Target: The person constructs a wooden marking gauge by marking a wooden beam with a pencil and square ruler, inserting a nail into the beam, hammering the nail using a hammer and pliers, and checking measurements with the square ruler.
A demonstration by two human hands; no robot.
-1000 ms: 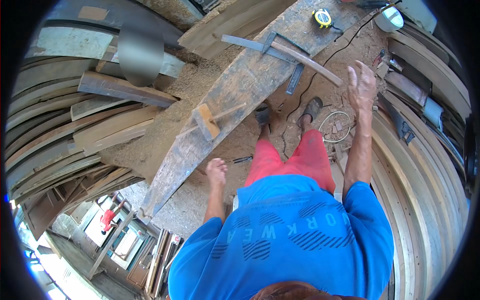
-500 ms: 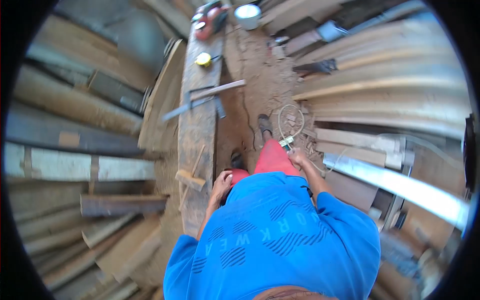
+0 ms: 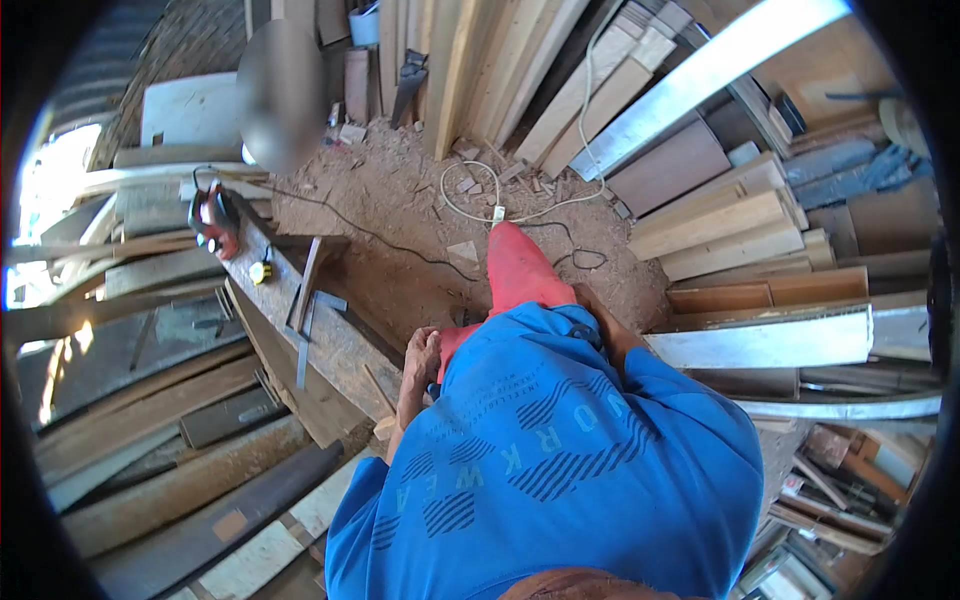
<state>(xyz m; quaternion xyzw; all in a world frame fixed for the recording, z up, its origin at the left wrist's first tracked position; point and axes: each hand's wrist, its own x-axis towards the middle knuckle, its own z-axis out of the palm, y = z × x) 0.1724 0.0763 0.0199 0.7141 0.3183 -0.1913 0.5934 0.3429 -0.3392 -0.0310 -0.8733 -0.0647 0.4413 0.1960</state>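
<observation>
My left hand [image 3: 420, 362] hangs beside my red trouser leg, close to the edge of the wooden bench [image 3: 350, 352]. Its fingers are loosely bent and apart, with nothing in them. Beside my right thigh is my right hand [image 3: 590, 302], mostly hidden by leg and shirt, its fingers out of sight. A metal square [image 3: 306, 342] and a narrow wood strip [image 3: 308, 268] lie across the bench. Farther along it sit a yellow tape measure [image 3: 260, 272] and a red corded power tool [image 3: 214, 226]. A pale extension socket [image 3: 498, 214] shows just past my knee.
A black cable [image 3: 375, 237] and a looped white cord [image 3: 447, 196] cross the dusty, chip-strewn floor. Boards [image 3: 715, 235] are stacked on the right, and more planks [image 3: 190, 460] on the left. A handsaw [image 3: 409, 86] leans at the back.
My view has turned right, so the bench now slants away to the left. My right hand, earlier visible near the socket, is now drawn in against my thigh.
</observation>
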